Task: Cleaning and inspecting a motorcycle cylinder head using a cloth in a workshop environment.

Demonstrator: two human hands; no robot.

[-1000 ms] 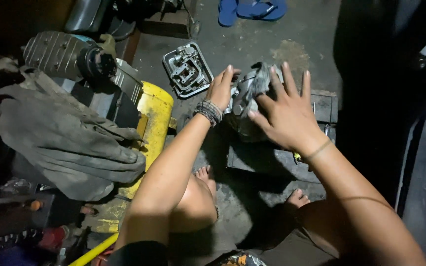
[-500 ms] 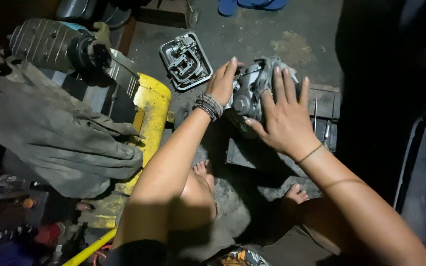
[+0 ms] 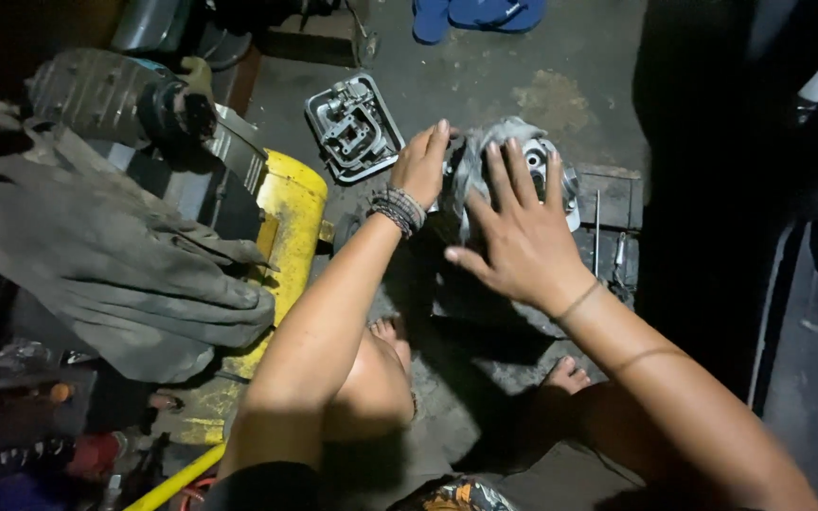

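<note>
A grey metal engine part [image 3: 553, 168] with round openings sits on the concrete floor in front of me. A grey rag [image 3: 473, 161] lies draped over its left side. My left hand [image 3: 421, 168], with dark bead bracelets at the wrist, grips the left edge of the part and the rag. My right hand [image 3: 520, 237] lies flat on top with its fingers spread, pressing the rag onto the part. Much of the part is hidden under both hands.
A rectangular metal cover [image 3: 354, 128] with fittings lies just left of my hands. A yellow machine [image 3: 291, 222] and a big grey cloth [image 3: 115, 260] are on the left. Blue sandals [image 3: 480, 13] lie at the top. Thin tools [image 3: 598, 227] lie to the right.
My right hand has slid down and left over the part, dragging the rag with it. My left hand has kept its grip on the part's left edge.
</note>
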